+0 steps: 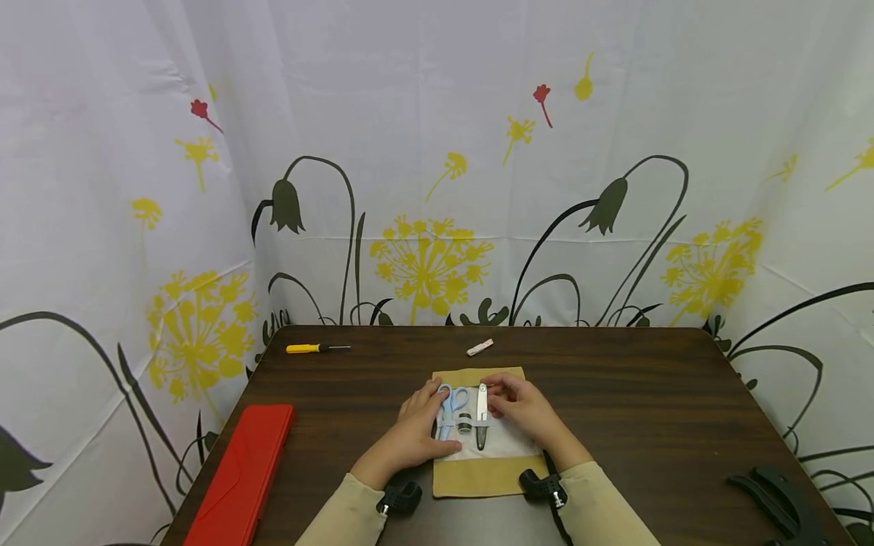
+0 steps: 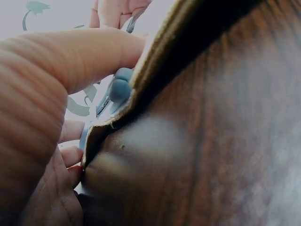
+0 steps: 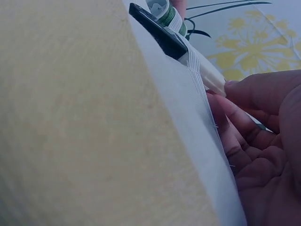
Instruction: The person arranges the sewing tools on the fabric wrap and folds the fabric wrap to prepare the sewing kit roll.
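Note:
A tan fabric pouch [image 1: 478, 479] with a white lining lies unfolded on the table. Under its elastic band are light-blue scissors [image 1: 448, 409], a dark-green thread spool [image 1: 465, 423] and a slim whitish tool with a dark tip [image 1: 482, 415]. My left hand [image 1: 414, 436] rests along the pouch's left side, thumb on the lining and fingertips beside the scissors' handles. With thumb and fingertips, my right hand [image 1: 522, 408] pinches the whitish tool's upper end; in the right wrist view its pale end [image 3: 214, 77] meets the thumb, while the black tip [image 3: 160, 33] sits past the band.
Toward the back of the table [image 1: 649, 409] lie a yellow-handled screwdriver [image 1: 303, 349] and a small whitish strip [image 1: 480, 347]. A red case [image 1: 239, 478] is at the left edge, and a black curved object [image 1: 781, 504] at the front right. Behind hangs a flowered curtain [image 1: 423, 114].

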A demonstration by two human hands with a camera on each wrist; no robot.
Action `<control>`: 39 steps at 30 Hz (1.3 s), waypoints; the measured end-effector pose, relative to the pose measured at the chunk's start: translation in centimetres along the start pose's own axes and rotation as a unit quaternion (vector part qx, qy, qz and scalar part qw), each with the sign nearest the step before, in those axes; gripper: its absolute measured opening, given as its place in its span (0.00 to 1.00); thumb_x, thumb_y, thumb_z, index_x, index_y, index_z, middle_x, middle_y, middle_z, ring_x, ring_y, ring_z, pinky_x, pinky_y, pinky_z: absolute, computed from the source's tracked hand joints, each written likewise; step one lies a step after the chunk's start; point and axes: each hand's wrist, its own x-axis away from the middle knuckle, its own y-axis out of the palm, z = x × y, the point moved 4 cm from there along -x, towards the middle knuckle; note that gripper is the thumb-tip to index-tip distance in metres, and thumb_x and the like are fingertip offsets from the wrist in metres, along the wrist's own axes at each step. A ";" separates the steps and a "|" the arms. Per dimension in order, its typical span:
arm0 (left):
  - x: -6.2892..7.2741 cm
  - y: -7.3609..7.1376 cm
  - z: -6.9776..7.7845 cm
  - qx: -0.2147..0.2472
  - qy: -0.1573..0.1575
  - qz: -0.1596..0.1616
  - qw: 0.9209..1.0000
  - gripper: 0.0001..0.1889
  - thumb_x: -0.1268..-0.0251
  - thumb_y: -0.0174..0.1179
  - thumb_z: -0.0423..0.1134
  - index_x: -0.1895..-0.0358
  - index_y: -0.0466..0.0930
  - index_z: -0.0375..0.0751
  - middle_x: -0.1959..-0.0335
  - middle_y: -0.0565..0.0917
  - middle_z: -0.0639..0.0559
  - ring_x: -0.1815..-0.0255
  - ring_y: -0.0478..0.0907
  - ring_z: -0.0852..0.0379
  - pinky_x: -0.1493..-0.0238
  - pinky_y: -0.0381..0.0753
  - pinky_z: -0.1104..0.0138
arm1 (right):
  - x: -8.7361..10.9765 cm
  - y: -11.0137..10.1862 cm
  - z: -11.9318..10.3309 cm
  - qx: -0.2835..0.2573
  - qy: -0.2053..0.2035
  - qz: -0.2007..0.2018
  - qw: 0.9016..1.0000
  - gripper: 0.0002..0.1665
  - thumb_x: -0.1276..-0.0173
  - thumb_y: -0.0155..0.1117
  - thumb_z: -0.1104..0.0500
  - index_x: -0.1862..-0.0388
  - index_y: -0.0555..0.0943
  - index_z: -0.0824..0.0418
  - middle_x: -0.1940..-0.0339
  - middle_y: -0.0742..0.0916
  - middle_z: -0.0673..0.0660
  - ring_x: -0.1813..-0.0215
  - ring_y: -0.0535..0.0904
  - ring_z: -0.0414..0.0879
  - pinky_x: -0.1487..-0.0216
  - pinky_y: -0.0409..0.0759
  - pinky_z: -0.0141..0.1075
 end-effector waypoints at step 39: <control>-0.2 0.1 -0.1 -0.006 -0.002 -0.001 1.000 0.54 0.38 0.78 0.56 0.15 0.61 0.35 0.10 0.52 0.35 0.10 0.49 0.32 0.14 0.48 0.32 | 0.3 0.0 -0.4 0.062 0.017 0.019 0.998 0.14 0.25 0.74 0.63 0.42 0.88 0.58 0.51 0.88 0.59 0.58 0.84 0.46 0.58 0.84 0.31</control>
